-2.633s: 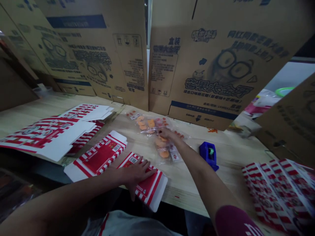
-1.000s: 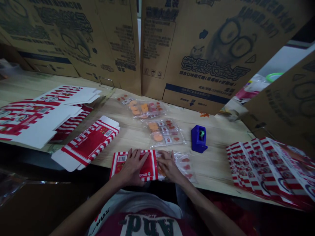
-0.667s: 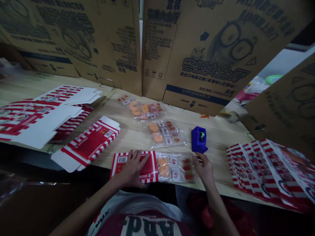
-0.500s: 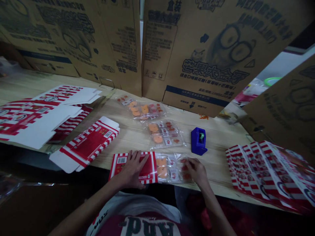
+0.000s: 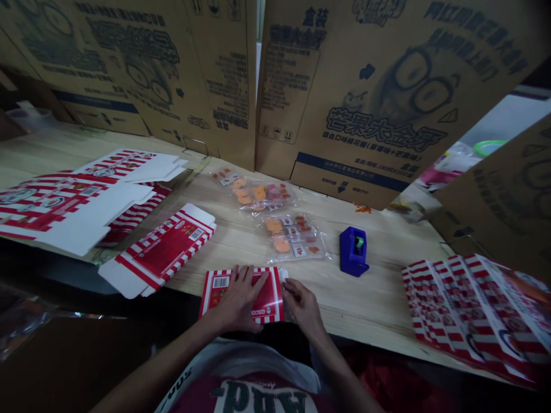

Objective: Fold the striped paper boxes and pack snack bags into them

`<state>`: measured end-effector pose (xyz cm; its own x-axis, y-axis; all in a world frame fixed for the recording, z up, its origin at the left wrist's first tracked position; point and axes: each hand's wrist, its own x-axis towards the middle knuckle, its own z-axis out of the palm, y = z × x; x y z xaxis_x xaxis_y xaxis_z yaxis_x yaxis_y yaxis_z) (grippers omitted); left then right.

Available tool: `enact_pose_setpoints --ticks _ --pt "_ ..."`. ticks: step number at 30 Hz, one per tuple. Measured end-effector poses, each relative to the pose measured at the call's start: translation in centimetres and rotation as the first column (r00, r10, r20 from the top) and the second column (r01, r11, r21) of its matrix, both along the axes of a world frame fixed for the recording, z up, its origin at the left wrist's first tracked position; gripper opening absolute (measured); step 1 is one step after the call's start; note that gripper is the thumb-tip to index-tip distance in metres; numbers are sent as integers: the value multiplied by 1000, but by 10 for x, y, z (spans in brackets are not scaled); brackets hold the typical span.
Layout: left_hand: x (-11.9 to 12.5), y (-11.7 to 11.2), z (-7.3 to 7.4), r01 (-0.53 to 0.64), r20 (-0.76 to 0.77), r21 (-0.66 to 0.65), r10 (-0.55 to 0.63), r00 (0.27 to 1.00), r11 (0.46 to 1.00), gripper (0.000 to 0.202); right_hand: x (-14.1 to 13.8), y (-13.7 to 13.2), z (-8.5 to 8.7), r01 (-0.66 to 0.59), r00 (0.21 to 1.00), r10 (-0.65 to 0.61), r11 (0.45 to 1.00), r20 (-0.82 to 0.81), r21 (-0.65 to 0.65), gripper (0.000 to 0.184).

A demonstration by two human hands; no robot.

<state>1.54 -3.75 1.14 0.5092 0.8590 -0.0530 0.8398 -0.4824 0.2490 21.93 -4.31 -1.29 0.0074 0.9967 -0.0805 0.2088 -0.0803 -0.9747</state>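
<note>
A red-and-white striped box (image 5: 269,301) lies flat at the table's front edge. Across it rests my left hand (image 5: 239,298), fingers over the top and thumb along the near side, holding it. At the box's right end, my right hand (image 5: 301,301) has its fingers closed on the end of a clear plastic candy packet (image 5: 283,274). Most of that packet is hidden inside the box. Farther back lie a candy packet with orange and red pieces (image 5: 295,236) and several more packets (image 5: 258,192). To my left is another striped box (image 5: 166,246) with its end flaps extended.
A blue tape dispenser (image 5: 353,252) stands right of the packets. Flat striped cartons (image 5: 86,195) are piled at left, and several striped boxes (image 5: 465,310) lean in a row at right. Large printed cardboard sheets (image 5: 336,86) stand along the back.
My right hand has moved left, up to the box's end. The packet that lay exposed beside the box has slid almost wholly into it. My left hand stays on the box.
</note>
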Motion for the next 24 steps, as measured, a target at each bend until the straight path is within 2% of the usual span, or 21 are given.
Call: enact_pose_setpoints --ticks 5,6,8,10,11,12,14,16,19,21,24 --pt "2 -1 7 -22 17 -10 23 1000 1000 116 -16 -5 14 -119 991 118 993 -58 -20 41" --pt "1 -1 10 -41 27 -14 41 999 999 115 -15 -7 19 -89 995 89 996 -35 9 39" --pt "-1 -3 18 -114 73 9 113 991 993 115 -10 -11 28 61 997 -69 987 46 151 28" --pt "-1 -6 28 -244 159 69 231 960 967 116 -5 -18 37 225 960 -265 918 85 326 16" --pt "0 -8 33 -319 211 98 294 932 943 118 -5 -22 40 260 948 -308 892 75 370 18" --pt "2 -10 37 -390 262 117 351 899 913 120 -7 -25 42 265 951 -304 889 49 373 24" --pt "8 -15 42 -494 342 115 433 834 862 122 -15 -28 41 220 975 -217 934 -41 280 33" --pt "15 -18 39 -533 398 68 467 789 843 117 -23 -23 36 199 975 -175 963 -140 183 36" --pt "15 -17 28 -490 532 -89 457 713 867 96 -23 -8 31 201 950 -168 974 -261 104 35" --pt "8 -13 20 -395 647 -214 433 627 893 84 -14 3 30 135 938 -108 989 -330 59 47" --pt "-3 -5 13 -239 755 -312 393 525 919 73 0 8 26 50 929 -39 999 -369 20 60"
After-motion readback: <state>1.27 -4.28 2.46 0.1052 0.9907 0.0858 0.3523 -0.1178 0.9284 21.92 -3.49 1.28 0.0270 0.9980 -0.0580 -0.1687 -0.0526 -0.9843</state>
